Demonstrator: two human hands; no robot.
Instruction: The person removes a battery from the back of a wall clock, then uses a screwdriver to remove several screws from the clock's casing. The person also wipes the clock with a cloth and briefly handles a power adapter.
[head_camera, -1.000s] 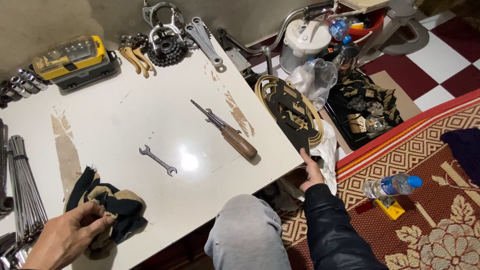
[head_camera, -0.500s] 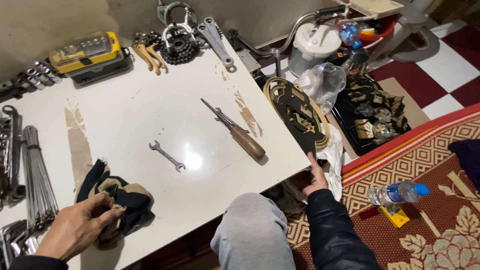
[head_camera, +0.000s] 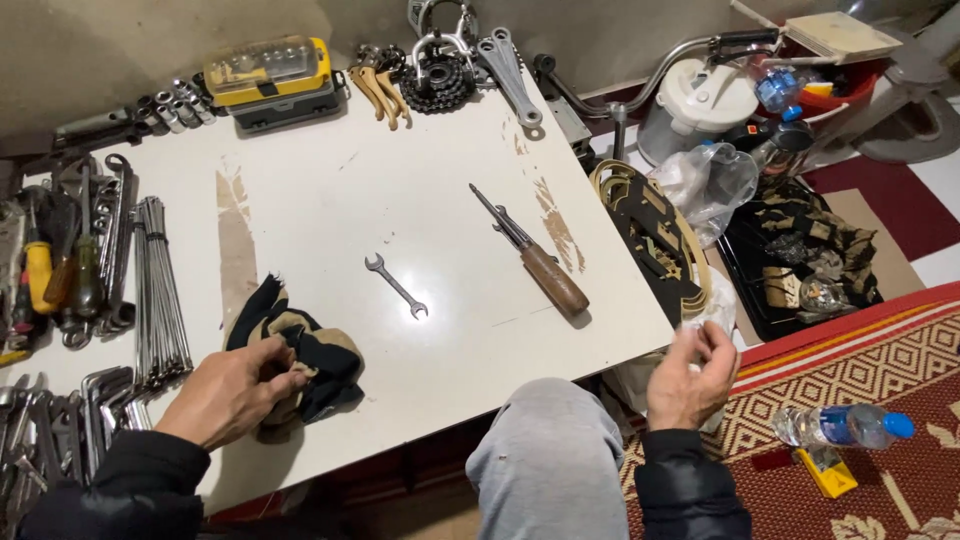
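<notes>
Near the table's front-left edge, the left hand pinches a dark-and-tan cloth in curled fingers, probably soft, light and easily bunched anywhere, while the right hand, loosely curled, holds nothing off the front-right corner.

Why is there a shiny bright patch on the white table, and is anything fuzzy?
Head view: light glares off the table near the small wrench; the right hand looks slightly blurred; the left hand, on the dark gloves, is sharp; edges darken.
</notes>
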